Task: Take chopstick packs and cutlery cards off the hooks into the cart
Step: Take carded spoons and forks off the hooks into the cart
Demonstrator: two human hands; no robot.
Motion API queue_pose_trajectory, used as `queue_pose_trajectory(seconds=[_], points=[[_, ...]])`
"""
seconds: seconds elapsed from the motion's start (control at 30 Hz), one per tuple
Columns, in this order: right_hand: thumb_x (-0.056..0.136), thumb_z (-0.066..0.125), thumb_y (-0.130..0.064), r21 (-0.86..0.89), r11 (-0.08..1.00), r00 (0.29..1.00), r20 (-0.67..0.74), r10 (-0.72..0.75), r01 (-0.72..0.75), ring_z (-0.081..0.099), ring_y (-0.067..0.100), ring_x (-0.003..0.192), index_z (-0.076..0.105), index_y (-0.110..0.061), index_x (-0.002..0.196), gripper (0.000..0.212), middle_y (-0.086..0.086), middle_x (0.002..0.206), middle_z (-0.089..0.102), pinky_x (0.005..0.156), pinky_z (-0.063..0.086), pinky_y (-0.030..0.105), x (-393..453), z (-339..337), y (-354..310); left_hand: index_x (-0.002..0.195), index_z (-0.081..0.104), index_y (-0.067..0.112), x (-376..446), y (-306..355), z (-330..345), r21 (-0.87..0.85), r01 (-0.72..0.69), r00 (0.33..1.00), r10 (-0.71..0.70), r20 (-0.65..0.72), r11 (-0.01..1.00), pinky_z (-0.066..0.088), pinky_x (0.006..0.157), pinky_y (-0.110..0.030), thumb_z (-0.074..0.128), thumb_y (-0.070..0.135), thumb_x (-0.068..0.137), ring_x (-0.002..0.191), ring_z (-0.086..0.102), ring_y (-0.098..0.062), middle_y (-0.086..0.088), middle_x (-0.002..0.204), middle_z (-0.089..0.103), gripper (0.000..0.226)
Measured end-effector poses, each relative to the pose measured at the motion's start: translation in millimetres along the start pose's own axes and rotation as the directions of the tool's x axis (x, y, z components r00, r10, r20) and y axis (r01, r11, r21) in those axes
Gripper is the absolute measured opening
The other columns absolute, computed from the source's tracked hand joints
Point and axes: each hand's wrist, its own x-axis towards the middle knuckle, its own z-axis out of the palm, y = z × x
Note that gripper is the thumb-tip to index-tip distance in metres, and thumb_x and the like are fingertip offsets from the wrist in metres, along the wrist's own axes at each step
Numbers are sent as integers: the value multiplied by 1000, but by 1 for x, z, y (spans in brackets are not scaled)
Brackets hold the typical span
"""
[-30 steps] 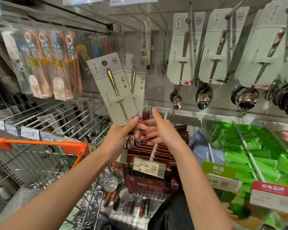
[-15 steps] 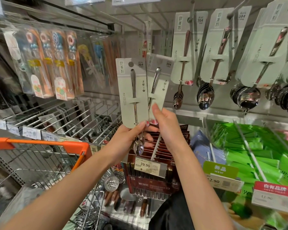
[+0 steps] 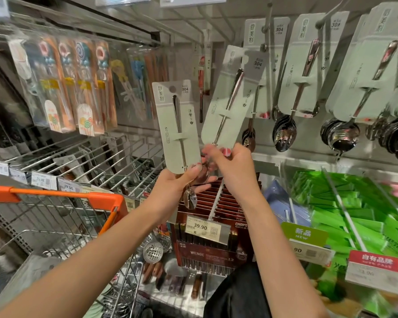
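Observation:
My left hand (image 3: 179, 182) holds a pale green spoon card (image 3: 176, 125) upright by its lower end, thumb on the front, the spoon bowl hanging below the fingers. My right hand (image 3: 230, 166) pinches the bottom of a second spoon card (image 3: 230, 97), which leans right; its top hole sits near a hook (image 3: 265, 28), and I cannot tell whether it still hangs there. More spoon cards (image 3: 308, 70) hang on hooks to the right. The cart (image 3: 62, 198), orange-rimmed wire, stands at lower left under my left arm.
Children's chopstick packs (image 3: 78, 83) hang at upper left. Dark red chopstick boxes (image 3: 216, 239) with a 39.90 tag hang below my hands. Green packs (image 3: 354, 214) fill the lower right. Bare wire hooks with price tags (image 3: 41, 180) jut out at the left.
Both hands rose and drifted right. The right hand's card tilted further right and moved apart from the left hand's card, which stayed upright.

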Motion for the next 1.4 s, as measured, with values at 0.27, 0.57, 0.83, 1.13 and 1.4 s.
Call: queue_pose_trajectory(seconds=[0.27, 0.57, 0.83, 1.13, 1.4], points=[[94, 58, -18, -46, 997, 993, -89, -73, 69, 66, 1, 74, 68, -9, 84, 17, -5, 78, 70, 69, 49, 11, -2, 0, 0, 127, 56, 10, 0, -1, 4, -18, -9, 999, 10, 35, 1000, 59, 78, -28, 55, 22, 87, 97, 71, -29, -10, 114, 71, 42], [95, 57, -21, -43, 981, 969, -155, -195, 190, 60, -1, 75, 67, 0, 74, 31, -12, 65, 63, 76, 42, 11, -1, -8, -16, 121, 61, 10, 5, -3, -4, 9, 26, 998, -25, -61, 1000, 59, 70, -25, 52, 22, 92, 71, 66, -10, -2, 103, 74, 33], [95, 56, -19, 34, 972, 963, -148, -223, 231, 63, 7, 68, 60, -14, 69, 27, -4, 65, 65, 76, 46, 14, -5, -6, -24, 125, 58, -3, 6, -2, -6, 80, 12, 998, -7, -60, 997, 57, 77, -29, 50, 24, 95, 65, 57, -10, 5, 72, 68, 41], [95, 55, -11, 164, 967, 960, -234, -155, 196, 61, 6, 55, 54, -14, 80, 16, -5, 54, 64, 65, 50, 18, -6, -8, -42, 127, 59, 5, 6, -2, -5, 77, 31, 997, -25, -73, 997, 58, 79, -31, 50, 24, 96, 62, 56, -10, 2, 80, 71, 38], [95, 56, -30, 142, 990, 955, -293, 39, 3, 61, 11, 61, 61, -14, 87, 19, -1, 68, 71, 63, 51, 28, 4, -10, -22, 126, 59, 6, 6, -5, -5, 89, 43, 997, -36, -70, 995, 58, 74, -29, 48, 24, 97, 59, 56, -9, 3, 78, 71, 35]])
